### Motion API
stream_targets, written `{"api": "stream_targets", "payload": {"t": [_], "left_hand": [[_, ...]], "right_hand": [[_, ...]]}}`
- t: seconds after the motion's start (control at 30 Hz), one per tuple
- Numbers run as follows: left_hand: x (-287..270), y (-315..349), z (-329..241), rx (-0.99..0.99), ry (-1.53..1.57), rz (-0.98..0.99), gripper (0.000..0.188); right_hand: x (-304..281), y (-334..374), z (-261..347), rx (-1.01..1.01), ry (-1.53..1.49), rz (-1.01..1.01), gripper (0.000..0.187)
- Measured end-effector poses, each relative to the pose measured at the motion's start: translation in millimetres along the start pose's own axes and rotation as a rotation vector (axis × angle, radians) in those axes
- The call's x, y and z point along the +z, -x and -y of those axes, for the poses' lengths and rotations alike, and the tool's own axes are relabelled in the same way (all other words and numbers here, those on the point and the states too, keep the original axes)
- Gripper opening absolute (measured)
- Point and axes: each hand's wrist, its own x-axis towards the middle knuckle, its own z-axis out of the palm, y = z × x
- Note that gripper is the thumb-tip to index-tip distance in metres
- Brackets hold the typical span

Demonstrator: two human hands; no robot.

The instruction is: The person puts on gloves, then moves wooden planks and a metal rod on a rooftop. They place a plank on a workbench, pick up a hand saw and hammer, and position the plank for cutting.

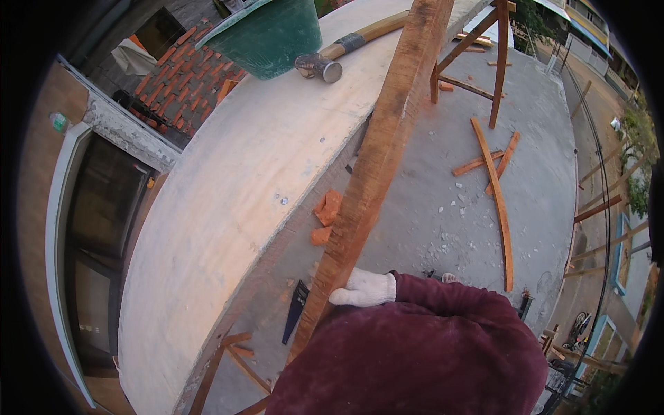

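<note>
A long rough wooden plank runs slantwise from the top of the view down to my body. Its right edge is in my right hand, which wears a white knitted glove. The thumb lies on the plank's near face, and the other fingers are partly hidden behind it. My left hand is out of sight. Beside the plank's lower part, a dark saw-like tool with a black handle lies on the grey floor. Broken orange brick pieces lie left of the plank, against the pale ledge.
On the broad pale ledge rest a hammer with a wooden handle and a green tub. Loose wood strips and rubble lie on the concrete floor. A wooden trestle stands at the far end. Beyond the floor's right edge is a drop.
</note>
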Motion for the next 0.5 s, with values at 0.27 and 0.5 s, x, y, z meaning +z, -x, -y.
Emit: {"api": "stream_targets", "payload": {"t": [0.27, 0.5], "left_hand": [[8.1, 1.9, -1.5, 0.011, 0.015, -0.007, 0.068], [-4.9, 22.7, -1.4, -0.035, -0.046, 0.032, 0.088]], "right_hand": [[-27.1, 16.4, 29.6, 0.304, -0.305, 0.036, 0.056], [-36.8, 3.4, 58.2, 0.414, -0.215, 0.185, 0.058]]}}
